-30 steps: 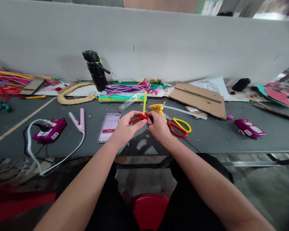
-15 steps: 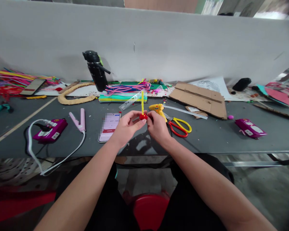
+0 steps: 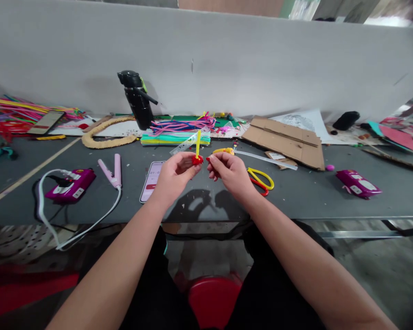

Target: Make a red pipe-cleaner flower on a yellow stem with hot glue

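Between the thumb and fingers of my left hand (image 3: 179, 170) is a small red craft piece (image 3: 197, 160) with a yellow pipe-cleaner stem (image 3: 198, 144) standing upright from it. My right hand (image 3: 225, 170) pinches a tiny red bit (image 3: 208, 159) at its fingertips, a short gap from the red piece. Both hands are held above the table. Behind my right hand lies a yellow glue gun (image 3: 224, 150), mostly covered by it. Scissors with yellow and red handles (image 3: 265, 179) rest by my right wrist. A phone (image 3: 149, 181) lies left of my left hand, partly covered.
Pipe cleaners (image 3: 179, 137) and a clear ruler (image 3: 184, 145) lie at the back, near a black bottle (image 3: 137, 101). Cardboard (image 3: 285, 142) is at back right. A pink flat iron (image 3: 115, 172) and purple power strips (image 3: 72, 187), (image 3: 358, 184) sit on the grey table (image 3: 306, 197).
My hands have drawn apart, leaving a gap between the red piece in my left hand and the bit in my right. The stemmed piece has moved slightly left and up.
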A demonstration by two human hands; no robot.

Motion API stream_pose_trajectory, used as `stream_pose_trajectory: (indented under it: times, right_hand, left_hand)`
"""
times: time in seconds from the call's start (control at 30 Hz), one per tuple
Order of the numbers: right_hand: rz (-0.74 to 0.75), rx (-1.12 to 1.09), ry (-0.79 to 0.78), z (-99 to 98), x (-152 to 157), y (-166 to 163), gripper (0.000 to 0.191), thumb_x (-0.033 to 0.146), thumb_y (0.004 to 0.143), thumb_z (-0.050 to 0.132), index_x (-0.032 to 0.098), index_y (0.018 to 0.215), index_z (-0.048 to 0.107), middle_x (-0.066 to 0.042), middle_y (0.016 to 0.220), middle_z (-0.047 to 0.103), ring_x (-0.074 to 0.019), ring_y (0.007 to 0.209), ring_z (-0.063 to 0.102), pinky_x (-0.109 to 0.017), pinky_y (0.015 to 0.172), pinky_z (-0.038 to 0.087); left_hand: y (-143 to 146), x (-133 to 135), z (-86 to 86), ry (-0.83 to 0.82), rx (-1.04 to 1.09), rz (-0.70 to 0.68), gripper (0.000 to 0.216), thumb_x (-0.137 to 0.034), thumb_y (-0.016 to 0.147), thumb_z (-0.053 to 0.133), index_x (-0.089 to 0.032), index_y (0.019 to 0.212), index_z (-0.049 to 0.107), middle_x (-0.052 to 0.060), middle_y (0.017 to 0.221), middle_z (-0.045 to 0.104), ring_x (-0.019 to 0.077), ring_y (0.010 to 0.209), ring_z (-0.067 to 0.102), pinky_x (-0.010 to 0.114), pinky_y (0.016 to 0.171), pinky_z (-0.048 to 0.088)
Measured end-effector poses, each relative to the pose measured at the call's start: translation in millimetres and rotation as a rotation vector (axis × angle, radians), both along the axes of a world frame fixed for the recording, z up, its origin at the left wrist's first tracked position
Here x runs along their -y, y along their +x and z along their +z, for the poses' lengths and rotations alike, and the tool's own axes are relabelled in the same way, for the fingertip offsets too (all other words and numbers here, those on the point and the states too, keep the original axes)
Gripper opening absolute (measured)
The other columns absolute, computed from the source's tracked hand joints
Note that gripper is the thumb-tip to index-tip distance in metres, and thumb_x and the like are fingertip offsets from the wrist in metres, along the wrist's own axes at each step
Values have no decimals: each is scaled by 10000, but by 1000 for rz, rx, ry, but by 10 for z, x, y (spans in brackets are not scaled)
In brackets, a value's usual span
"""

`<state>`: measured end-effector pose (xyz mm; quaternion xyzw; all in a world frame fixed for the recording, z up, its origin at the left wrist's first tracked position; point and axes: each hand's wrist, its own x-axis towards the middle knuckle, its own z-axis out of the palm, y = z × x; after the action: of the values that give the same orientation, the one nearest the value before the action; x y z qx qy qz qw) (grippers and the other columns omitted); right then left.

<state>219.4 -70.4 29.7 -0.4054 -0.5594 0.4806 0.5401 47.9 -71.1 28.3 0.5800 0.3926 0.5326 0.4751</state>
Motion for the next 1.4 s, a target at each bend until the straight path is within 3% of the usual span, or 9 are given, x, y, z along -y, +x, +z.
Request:
stream_pose_trajectory:
  times: [0.27, 0.87, 1.4]
  right_hand:
    - [68, -106, -58, 21, 85, -95, 383, 539, 821, 744, 171, 865, 647, 20, 699, 629, -87, 550, 556, -228, 505, 426]
    - [54, -139, -91, 10, 103, -114, 462, 621, 770, 756, 195, 840, 593, 38, 677, 561, -82, 530, 469, -233, 484, 361]
    - [-77, 15, -15, -96, 110, -181, 389, 586, 867, 679, 206, 848, 596, 38, 617, 517, -126, 577, 488, -258, 515, 380]
  left_hand:
    - [7, -16, -10, -1, 33, -19, 375, -322, 707, 887, -188, 1009, 708, 72, 1047, 770, 254, 1035, 719, 434, 973, 560]
    - [5, -22, -29, -5, 38, -35, 392, -347, 707, 893, -181, 1017, 720, 82, 1058, 769, 263, 1049, 718, 453, 1007, 546]
    - [2, -36, -49, 17, 24, -17, 389, -390, 711, 888, -172, 998, 741, 87, 1043, 783, 261, 1025, 731, 438, 987, 561]
